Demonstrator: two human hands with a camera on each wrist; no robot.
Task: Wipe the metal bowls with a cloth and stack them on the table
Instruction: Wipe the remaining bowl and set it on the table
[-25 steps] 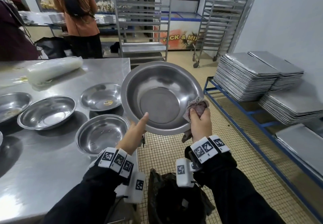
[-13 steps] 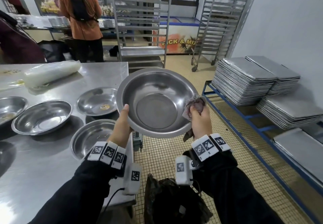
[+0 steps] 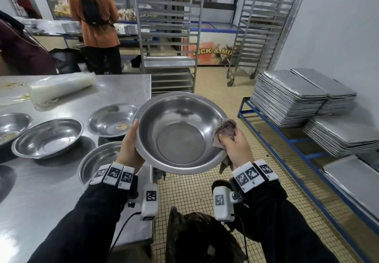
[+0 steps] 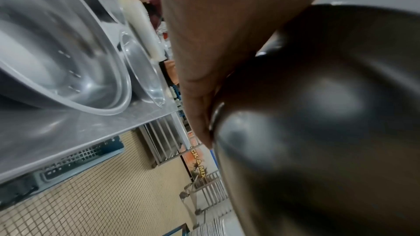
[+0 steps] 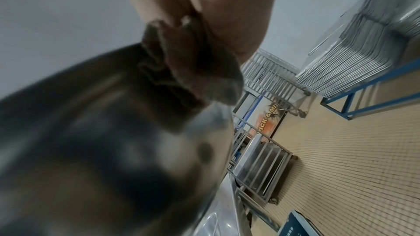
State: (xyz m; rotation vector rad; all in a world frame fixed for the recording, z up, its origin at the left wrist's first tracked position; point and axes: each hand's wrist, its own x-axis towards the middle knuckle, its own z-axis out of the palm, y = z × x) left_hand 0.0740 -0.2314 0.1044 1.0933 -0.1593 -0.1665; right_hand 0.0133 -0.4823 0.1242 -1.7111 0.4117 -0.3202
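Observation:
I hold a large metal bowl (image 3: 180, 133) in the air just past the table's right edge, tilted toward me. My left hand (image 3: 131, 143) grips its left rim, thumb on the rim, fingers hidden underneath. My right hand (image 3: 233, 145) clutches a crumpled greyish-pink cloth (image 3: 224, 131) and presses it over the right rim. In the left wrist view the bowl's dark underside (image 4: 329, 114) fills the right side against my left hand (image 4: 204, 60). The right wrist view shows the cloth (image 5: 181, 71) bunched in my fingers (image 5: 191, 22) on the bowl's outside (image 5: 102, 150).
Several metal bowls lie on the steel table (image 3: 41, 201): one near my left wrist (image 3: 98, 160), one behind it (image 3: 112, 120), one further left (image 3: 48, 137). A plastic-wrapped roll (image 3: 61, 87) lies at the back. Tray stacks (image 3: 291, 96) sit on a blue rack; a person (image 3: 94, 22) stands beyond.
My left hand has shifted from the bowl's lower rim up to its left rim. The bowl has tipped flatter and lower. The cloth stays at the right rim.

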